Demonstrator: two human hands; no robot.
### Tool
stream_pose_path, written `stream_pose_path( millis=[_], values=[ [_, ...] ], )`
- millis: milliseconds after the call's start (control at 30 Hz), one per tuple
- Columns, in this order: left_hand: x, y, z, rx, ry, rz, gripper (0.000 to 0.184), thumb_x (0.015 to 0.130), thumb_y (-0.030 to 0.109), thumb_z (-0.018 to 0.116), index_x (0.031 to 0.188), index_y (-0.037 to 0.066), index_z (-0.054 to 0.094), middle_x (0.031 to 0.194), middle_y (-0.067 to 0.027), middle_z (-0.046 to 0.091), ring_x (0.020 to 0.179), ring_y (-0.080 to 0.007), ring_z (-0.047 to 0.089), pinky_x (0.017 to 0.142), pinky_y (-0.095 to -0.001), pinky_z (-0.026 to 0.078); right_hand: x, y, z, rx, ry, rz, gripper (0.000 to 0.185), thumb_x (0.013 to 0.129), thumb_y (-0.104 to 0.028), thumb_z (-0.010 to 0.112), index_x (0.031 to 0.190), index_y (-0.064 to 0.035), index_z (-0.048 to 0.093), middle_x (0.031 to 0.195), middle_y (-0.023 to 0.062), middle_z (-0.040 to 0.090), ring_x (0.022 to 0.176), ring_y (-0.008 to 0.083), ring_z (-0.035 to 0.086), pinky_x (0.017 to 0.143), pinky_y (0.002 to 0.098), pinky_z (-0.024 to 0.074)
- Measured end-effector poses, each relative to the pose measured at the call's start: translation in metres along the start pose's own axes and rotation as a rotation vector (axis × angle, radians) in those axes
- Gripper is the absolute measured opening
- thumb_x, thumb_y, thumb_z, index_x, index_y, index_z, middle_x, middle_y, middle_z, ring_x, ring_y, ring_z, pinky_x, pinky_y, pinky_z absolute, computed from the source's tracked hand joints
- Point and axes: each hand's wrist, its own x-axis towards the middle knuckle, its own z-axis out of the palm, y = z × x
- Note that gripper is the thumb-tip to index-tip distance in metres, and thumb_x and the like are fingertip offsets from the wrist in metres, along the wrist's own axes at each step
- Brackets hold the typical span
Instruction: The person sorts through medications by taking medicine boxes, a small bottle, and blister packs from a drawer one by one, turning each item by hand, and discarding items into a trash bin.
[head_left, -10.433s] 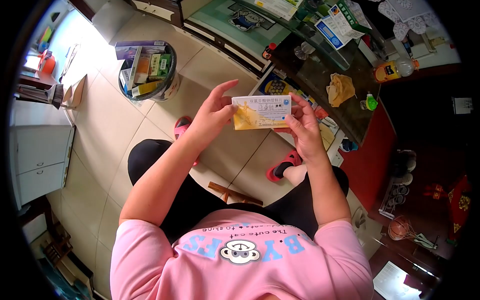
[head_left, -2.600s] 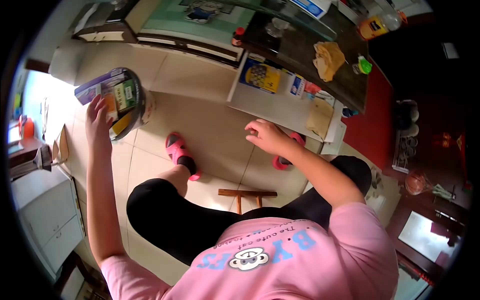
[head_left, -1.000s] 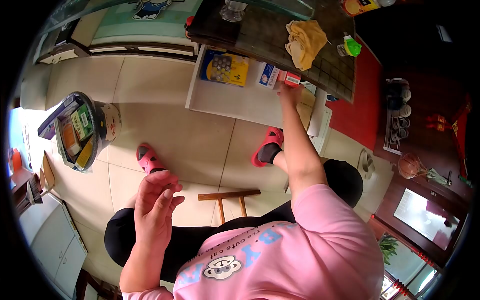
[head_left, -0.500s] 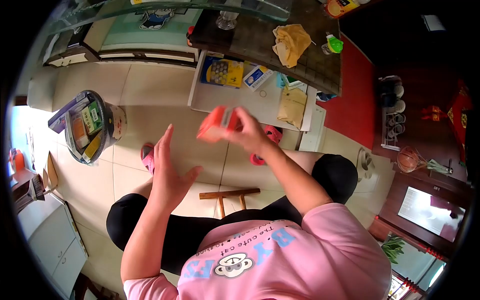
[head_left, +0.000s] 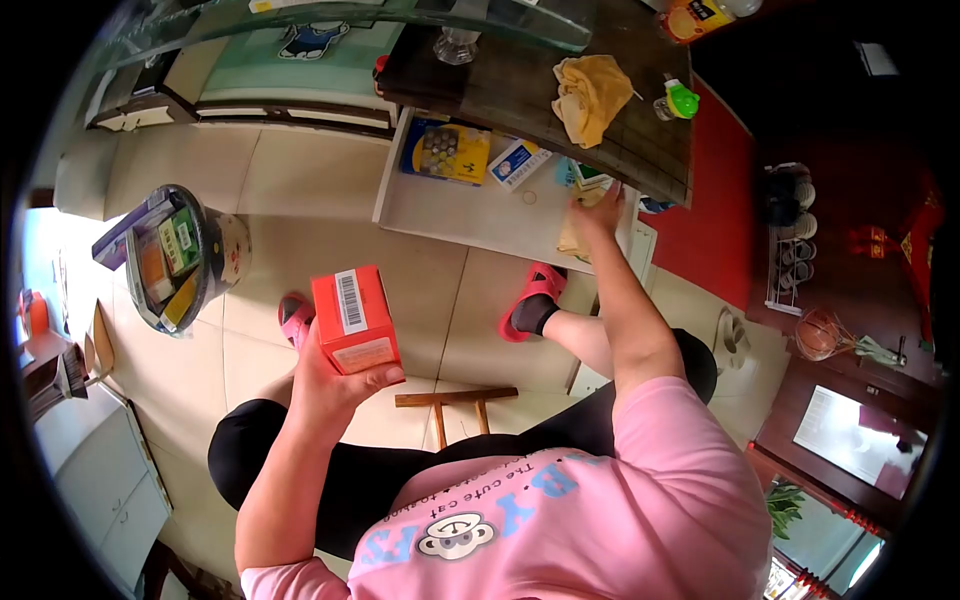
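Note:
My left hand [head_left: 335,385] is closed round the lower part of a red cardboard box [head_left: 352,310], which bears a white barcode label. It holds the box above the tiled floor. My right hand [head_left: 598,212] reaches into the right end of the open white drawer [head_left: 450,218]. Its fingers are bent over a tan paper packet [head_left: 570,240], partly covering it; the fingertips are hard to make out. Further left in the drawer lie a blue-and-yellow blister pack [head_left: 445,152] and a small blue-and-white box [head_left: 518,163].
A round bin [head_left: 232,250] full of small boxes stands on the floor at left. A yellow cloth [head_left: 592,98] and a green-capped bottle [head_left: 680,100] rest on the dark tabletop [head_left: 510,85] over the drawer. A wooden stool [head_left: 455,398] is between my legs.
The red box has passed from my right hand to my left, which has closed on it. My right hand has moved up and right into the drawer, onto the tan packet.

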Motion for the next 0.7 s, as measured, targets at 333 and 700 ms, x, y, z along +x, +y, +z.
stream_pose_path(
  millis=[333,700],
  values=[
    [0.014,-0.011,0.002,-0.063,0.018,-0.070,0.069,0.068,0.011,0.084,0.121,0.005,0.041,0.102,-0.0034,0.056,0.092,-0.0132,0.058,0.077,-0.0293,0.053,0.051,-0.003,0.039,0.067,0.227,-0.086,0.104,0.057,-0.025,0.087,0.137,0.0011,0.025,0.135,0.0270,0.035,0.123,0.0378,0.042,0.104,0.0426,0.0368],
    [-0.005,0.005,0.011,-0.044,0.026,0.000,0.062,0.072,0.011,0.081,0.122,0.005,0.043,0.106,-0.0027,0.057,0.097,-0.0129,0.058,0.082,-0.0307,0.052,-0.047,0.014,0.013,0.592,-0.146,0.035,0.082,0.058,-0.022,0.085,0.120,0.0065,0.038,0.114,0.0214,0.049,0.106,0.0290,0.054,0.088,0.0363,0.0455]
  ],
)
